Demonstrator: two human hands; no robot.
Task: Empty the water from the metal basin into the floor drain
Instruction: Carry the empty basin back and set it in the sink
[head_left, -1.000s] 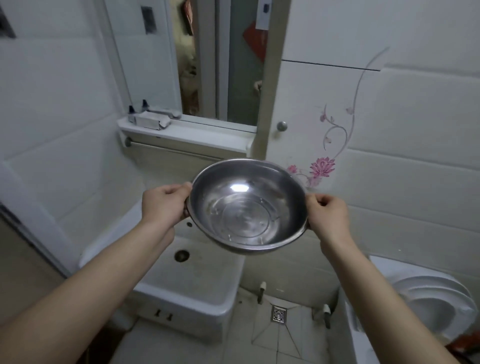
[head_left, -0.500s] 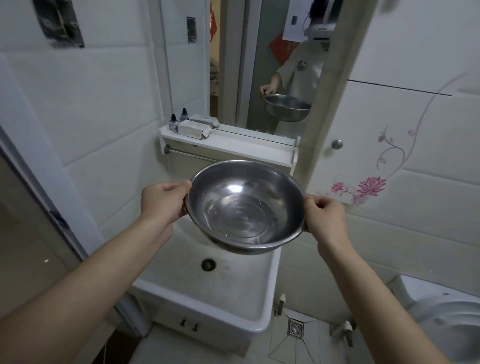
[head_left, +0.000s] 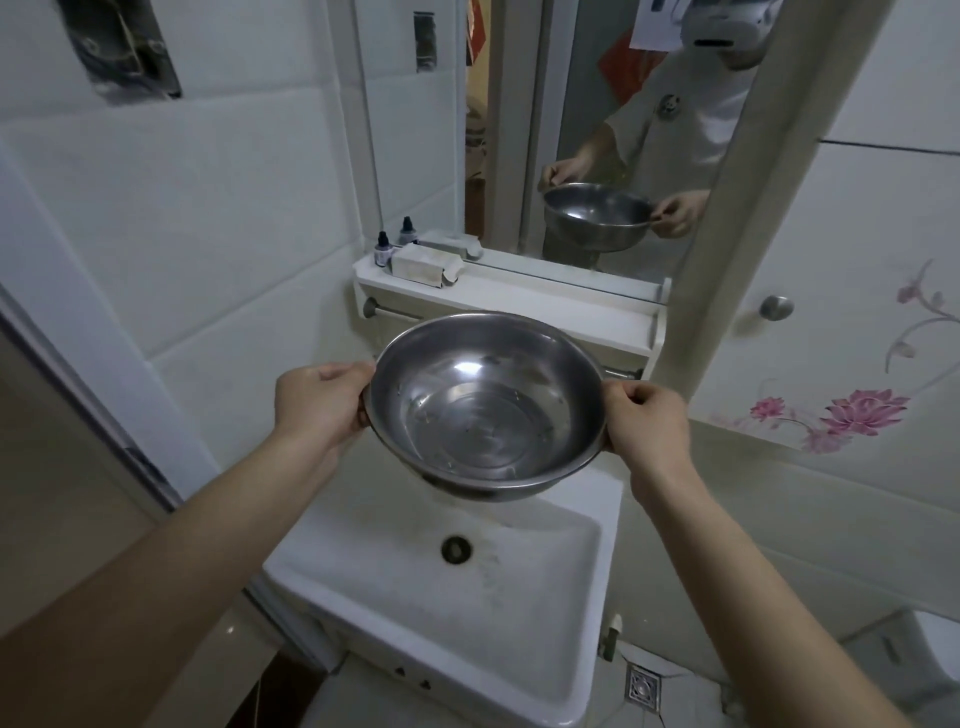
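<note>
The metal basin (head_left: 485, 408) sits in the middle of the frame, held in the air above the white sink (head_left: 452, 613). It is close to level, tipped slightly toward the camera, and a shallow layer of clear water lies over its ringed bottom. The left hand (head_left: 319, 402) is closed on the basin's left rim, thumb on top and fingers curled under. The right hand (head_left: 647, 421) grips the right rim in the same way. Both bare forearms run in from the lower corners of the frame.

The sink fills the lower middle, with a dark round drain hole (head_left: 456, 549) in its bowl. The floor drain (head_left: 643, 687), a small square metal grate, is set in the floor tiles at the lower right, just beside the sink's right edge and well below the basin.

Behind the basin a white shelf (head_left: 519, 306) carries two small dark-capped bottles (head_left: 383, 248) and a pale box (head_left: 423, 266). Above it, a mirror (head_left: 597, 130) reflects the person holding the basin.
</note>
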